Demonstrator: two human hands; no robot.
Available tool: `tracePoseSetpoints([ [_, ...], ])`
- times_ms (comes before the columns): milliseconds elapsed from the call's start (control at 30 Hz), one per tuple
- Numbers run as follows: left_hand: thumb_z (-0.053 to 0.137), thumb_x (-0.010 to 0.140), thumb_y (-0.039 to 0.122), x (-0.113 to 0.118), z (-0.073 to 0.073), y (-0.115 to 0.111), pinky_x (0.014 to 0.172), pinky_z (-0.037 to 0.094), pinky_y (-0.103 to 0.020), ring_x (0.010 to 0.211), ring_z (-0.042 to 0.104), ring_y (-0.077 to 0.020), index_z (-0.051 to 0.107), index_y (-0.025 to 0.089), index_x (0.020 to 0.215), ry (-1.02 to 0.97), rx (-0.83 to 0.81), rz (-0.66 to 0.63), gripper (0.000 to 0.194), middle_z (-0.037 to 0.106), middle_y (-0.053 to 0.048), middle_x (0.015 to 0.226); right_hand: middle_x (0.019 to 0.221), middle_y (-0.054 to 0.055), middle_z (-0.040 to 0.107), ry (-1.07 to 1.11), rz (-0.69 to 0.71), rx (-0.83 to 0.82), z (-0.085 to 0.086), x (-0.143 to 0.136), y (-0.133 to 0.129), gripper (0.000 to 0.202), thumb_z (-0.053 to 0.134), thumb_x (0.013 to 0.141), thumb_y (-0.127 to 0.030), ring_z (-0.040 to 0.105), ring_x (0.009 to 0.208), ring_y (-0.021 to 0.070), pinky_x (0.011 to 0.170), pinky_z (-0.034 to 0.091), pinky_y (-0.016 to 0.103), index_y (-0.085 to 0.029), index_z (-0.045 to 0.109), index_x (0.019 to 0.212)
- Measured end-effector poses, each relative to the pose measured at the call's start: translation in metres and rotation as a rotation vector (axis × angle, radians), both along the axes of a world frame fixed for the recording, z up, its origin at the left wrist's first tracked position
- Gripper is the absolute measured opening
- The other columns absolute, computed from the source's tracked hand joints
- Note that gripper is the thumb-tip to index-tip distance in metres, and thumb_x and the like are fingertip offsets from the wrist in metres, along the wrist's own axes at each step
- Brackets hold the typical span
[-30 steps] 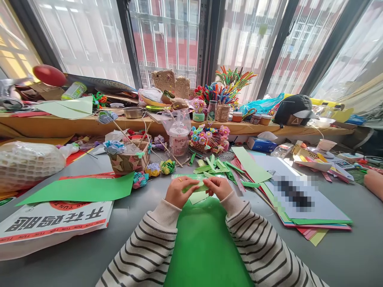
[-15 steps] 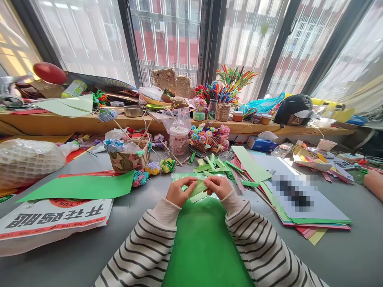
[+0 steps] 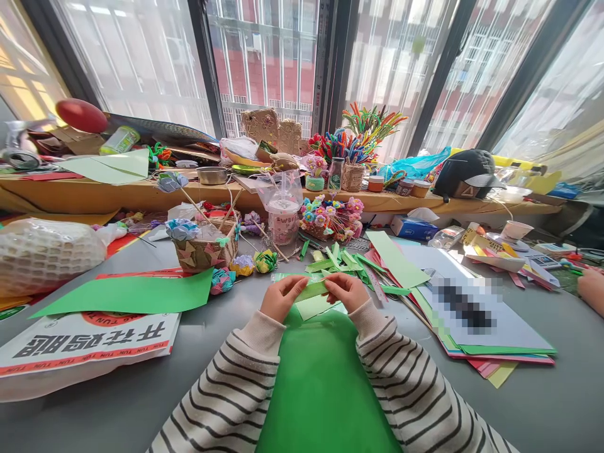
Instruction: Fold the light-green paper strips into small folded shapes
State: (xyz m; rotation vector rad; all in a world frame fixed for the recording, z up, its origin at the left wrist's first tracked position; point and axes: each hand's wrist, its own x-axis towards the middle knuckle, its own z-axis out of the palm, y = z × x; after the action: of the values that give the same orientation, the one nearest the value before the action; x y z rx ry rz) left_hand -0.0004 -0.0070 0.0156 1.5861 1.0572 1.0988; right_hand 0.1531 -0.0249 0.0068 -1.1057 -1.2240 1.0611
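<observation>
Between my two hands stretches a light green paper strip (image 3: pixel 312 290), its ends pinched by the fingers. My left hand (image 3: pixel 282 300) grips the left end, thumb pressed against the fingers. On the other end, my right hand (image 3: pixel 349 292) is closed in a pinch. A paler green paper piece (image 3: pixel 315 307) shows just below the strip; whether it is joined to it I cannot tell. Beneath lies a glossy green plastic-looking sheet (image 3: pixel 325 384), reaching to the near edge. Just beyond the hands is a heap of folded green paper strips (image 3: pixel 352 263).
Left are a green paper sheet (image 3: pixel 127 294), a printed bag (image 3: pixel 94 343) and a basket (image 3: pixel 202 250) with paper flowers. A lidded drink cup (image 3: pixel 283 223) stands behind. A paper stack (image 3: pixel 509 324) lies right. Another person's hand (image 3: pixel 592 290) appears at the far right.
My hands have drawn slightly apart, and more of the light green strip shows flat between them. The paler piece below is more visible.
</observation>
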Motion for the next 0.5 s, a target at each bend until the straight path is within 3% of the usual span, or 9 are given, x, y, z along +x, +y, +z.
tracePoseSetpoints([
  [167, 0.058, 0.058, 0.036, -0.0032, -0.004, 0.0038, 0.05, 0.047, -0.025, 0.069, 0.055, -0.0178, 0.057, 0.012, 0.079, -0.081, -0.104, -0.01, 0.032, 0.059, -0.006, 0.076, 0.05, -0.001, 0.058, 0.051, 0.045, -0.041, 0.0019, -0.0009, -0.0016, 0.027, 0.059, 0.057, -0.035, 0.053, 0.04, 0.009, 0.041, 0.045, 0.021, -0.012, 0.055, 0.071],
  [300, 0.059, 0.057, 0.034, -0.0013, -0.0039, 0.002, 0.05, 0.048, -0.025, 0.068, 0.055, -0.0171, 0.058, 0.012, 0.075, -0.052, -0.043, 0.037, 0.028, 0.06, -0.006, 0.074, 0.052, -0.001, 0.058, 0.04, 0.102, -0.075, 0.0012, -0.0022, -0.0017, 0.028, 0.06, 0.057, -0.036, 0.054, 0.043, 0.0097, 0.041, 0.045, 0.021, -0.013, 0.055, 0.072],
  [500, 0.062, 0.054, 0.03, 0.0029, -0.0055, 0.0006, 0.053, 0.049, -0.027, 0.066, 0.055, -0.016, 0.057, 0.013, 0.075, -0.128, -0.058, 0.033, 0.028, 0.058, -0.003, 0.065, 0.045, -0.001, 0.057, -0.02, 0.008, -0.01, -0.0039, -0.0028, 0.0001, 0.026, 0.058, 0.058, -0.038, 0.049, 0.034, 0.0078, 0.032, 0.039, 0.017, -0.013, 0.055, 0.062],
])
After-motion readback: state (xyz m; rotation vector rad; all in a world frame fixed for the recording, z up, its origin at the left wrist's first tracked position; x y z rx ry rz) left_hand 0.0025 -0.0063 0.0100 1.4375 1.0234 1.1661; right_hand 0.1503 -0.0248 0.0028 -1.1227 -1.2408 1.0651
